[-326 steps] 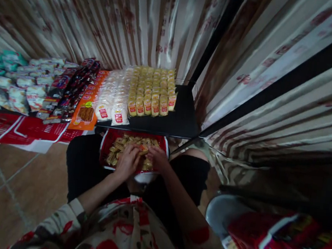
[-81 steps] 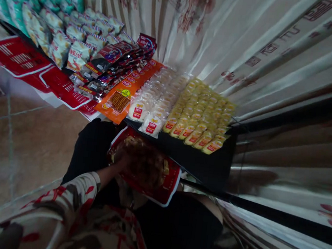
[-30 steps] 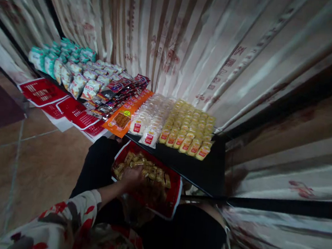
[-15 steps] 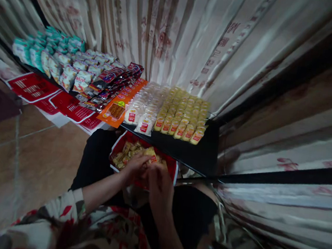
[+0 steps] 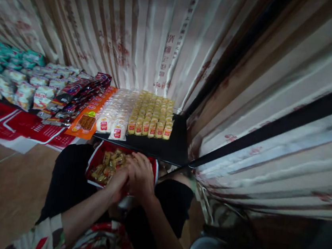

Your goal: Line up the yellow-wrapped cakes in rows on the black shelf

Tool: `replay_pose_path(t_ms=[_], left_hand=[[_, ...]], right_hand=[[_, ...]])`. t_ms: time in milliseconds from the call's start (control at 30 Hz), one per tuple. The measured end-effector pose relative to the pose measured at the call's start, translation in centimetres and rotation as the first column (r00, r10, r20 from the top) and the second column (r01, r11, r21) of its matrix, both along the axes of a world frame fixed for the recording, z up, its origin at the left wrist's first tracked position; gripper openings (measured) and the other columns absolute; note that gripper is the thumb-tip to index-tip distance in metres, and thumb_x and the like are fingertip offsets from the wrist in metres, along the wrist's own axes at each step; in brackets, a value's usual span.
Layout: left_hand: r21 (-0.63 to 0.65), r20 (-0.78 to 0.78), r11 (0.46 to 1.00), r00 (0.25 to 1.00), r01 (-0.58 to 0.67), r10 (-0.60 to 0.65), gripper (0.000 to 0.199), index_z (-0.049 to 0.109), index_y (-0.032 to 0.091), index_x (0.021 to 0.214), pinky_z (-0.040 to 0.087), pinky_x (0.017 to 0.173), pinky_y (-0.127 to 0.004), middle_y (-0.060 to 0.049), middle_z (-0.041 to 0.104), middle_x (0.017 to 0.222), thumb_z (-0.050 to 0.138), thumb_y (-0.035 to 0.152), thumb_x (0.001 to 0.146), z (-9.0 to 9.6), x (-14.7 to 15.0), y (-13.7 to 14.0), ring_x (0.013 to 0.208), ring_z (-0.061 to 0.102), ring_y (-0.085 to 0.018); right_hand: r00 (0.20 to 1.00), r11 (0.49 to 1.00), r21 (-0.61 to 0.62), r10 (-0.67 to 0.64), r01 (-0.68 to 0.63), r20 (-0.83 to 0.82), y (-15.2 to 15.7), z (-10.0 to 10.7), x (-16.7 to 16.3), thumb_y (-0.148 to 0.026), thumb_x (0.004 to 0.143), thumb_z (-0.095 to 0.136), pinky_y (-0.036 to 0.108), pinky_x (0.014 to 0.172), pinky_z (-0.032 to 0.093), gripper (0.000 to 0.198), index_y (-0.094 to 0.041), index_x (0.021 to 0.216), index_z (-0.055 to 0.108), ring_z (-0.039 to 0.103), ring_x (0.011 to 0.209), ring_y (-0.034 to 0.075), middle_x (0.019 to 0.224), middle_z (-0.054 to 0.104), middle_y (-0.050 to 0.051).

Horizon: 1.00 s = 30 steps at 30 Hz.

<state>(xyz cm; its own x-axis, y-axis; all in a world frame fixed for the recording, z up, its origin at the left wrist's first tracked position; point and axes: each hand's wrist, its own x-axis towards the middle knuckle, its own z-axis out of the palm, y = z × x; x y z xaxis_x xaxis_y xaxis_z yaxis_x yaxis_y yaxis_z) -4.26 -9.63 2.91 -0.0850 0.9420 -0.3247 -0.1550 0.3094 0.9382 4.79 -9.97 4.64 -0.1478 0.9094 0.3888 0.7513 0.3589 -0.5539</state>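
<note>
My left hand [image 5: 119,180] and my right hand [image 5: 142,176] are pressed together over the right side of a red tray [image 5: 152,167] on my lap. The right fingers lie closed over the left ones and cover whatever is between them. Small gold-wrapped snacks [image 5: 110,165] fill the visible left part of the tray. Just beyond, on a black shelf [image 5: 179,138], stand neat rows of yellow packets with red labels [image 5: 152,115]. Beside them are clear-wrapped white packets [image 5: 116,113].
An orange snack bag [image 5: 86,121], dark shiny packets [image 5: 76,92], white bags [image 5: 25,94] and green bags [image 5: 18,55] line the shelf leftward. Red printed sheets [image 5: 10,120] hang at its front edge. A pleated curtain [image 5: 141,29] rises behind; a dark bar [image 5: 274,125] crosses at right.
The view has swung right, so the shelf goods sit further left. My right hand has closed over the left, and the yellow packet seen at the left fingers is now hidden.
</note>
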Motion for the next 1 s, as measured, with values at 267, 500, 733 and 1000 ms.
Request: replay_pose_path(t_ms=[267,500,733,1000], left_hand=[[-0.127,0.465,0.985,0.884,0.115,-0.043,0.018,0.056,0.015,0.071,0.045,0.058,-0.02,0.001,0.059,0.072,0.066,0.023,0.059,2.0,1.8,1.5,0.063,0.055,-0.01],[0.335,-0.482,0.858,0.853,0.39,-0.2,0.047,0.055,0.023,0.12,0.046,0.091,-0.04,-0.008,0.053,0.115,0.057,0.017,0.074,1.2,1.4,1.9,0.104,0.055,-0.022],[0.391,-0.627,0.811,0.771,0.436,-0.112,0.031,0.061,0.024,0.113,0.042,0.1,-0.039,-0.008,0.042,0.128,0.055,0.02,0.083,0.9,1.5,3.8,0.113,0.051,-0.021],[0.102,-0.118,0.9,0.904,0.423,-0.412,0.037,0.062,0.015,0.099,0.045,0.054,-0.022,0.0,0.062,0.078,0.063,0.044,0.075,1.0,3.1,6.4,0.056,0.054,-0.01]], right_hand=[[0.928,0.996,-0.053,-0.084,0.069,-0.363,1.9,-1.2,2.9,-0.025,0.086,0.049,0.044,0.101,0.042,0.026,-0.02,0.098,0.071,0.054,0.114,0.023,0.119,0.064,0.009],[0.179,0.877,-0.474,-0.456,-0.077,-0.872,2.4,-1.6,4.0,-0.043,0.075,0.064,0.039,0.09,0.05,0.037,-0.02,0.104,0.065,0.065,0.098,0.023,0.108,0.069,0.008],[0.042,0.825,-0.496,-0.505,-0.271,-0.862,1.7,0.4,5.0,-0.056,0.077,0.058,0.038,0.088,0.051,0.046,-0.023,0.109,0.064,0.059,0.112,0.024,0.12,0.064,0.007],[0.287,0.873,-0.469,-0.42,-0.132,-0.861,2.7,-0.5,6.8,-0.043,0.065,0.074,0.037,0.096,0.047,0.051,-0.023,0.111,0.062,0.06,0.109,0.022,0.118,0.065,0.007]])
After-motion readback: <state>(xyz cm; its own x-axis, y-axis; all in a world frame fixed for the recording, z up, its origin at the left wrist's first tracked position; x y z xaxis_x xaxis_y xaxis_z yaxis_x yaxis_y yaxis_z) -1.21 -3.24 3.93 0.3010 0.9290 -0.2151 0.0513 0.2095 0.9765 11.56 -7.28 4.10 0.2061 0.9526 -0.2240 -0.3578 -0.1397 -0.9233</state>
